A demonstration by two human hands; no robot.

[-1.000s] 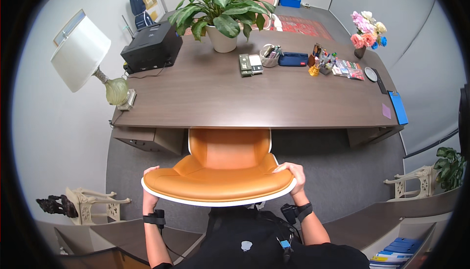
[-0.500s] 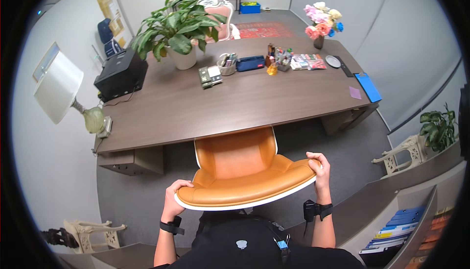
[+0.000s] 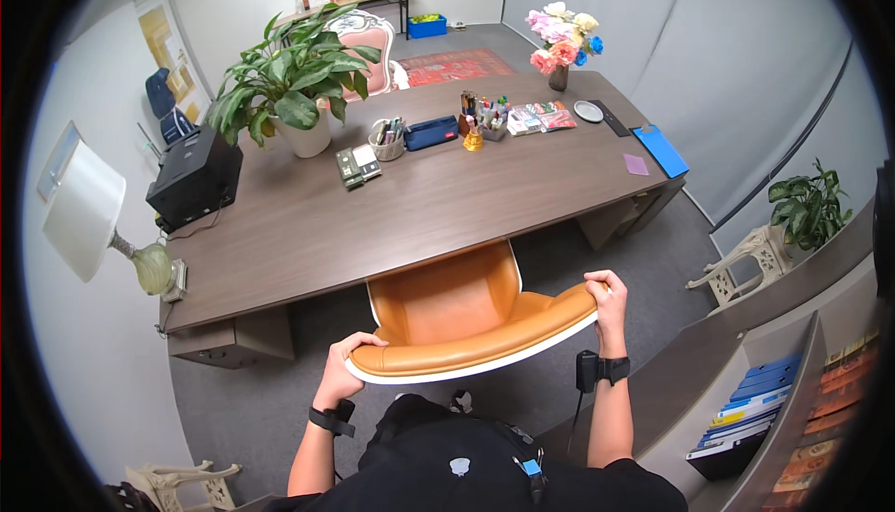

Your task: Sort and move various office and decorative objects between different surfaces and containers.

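Note:
A tan leather office chair [image 3: 466, 349] with a white shell stands right in front of me, its seat side toward the desk. My left hand [image 3: 345, 366] is closed round the left end of the chair's top edge, thumb lying over the leather. At the opposite end, my right hand [image 3: 607, 303] grips the edge with its fingers over the top. The chair's far part reaches under the front edge of the brown wooden desk [image 3: 308, 251]; its base is hidden.
On the desk are a potted plant [image 3: 300, 102], black printer [image 3: 194, 176], table lamp [image 3: 154, 265], pen basket [image 3: 386, 141], blue pencil case [image 3: 431, 132], flower vase [image 3: 558, 77] and blue clipboard [image 3: 660, 150]. A shelf of folders [image 3: 753, 400] borders my right; a pale carved stand [image 3: 746, 265] holds another plant.
My view has turned, so the desk and room appear shifted left and tilted. Both hands keep hold of the chair, which seems slightly nearer the desk.

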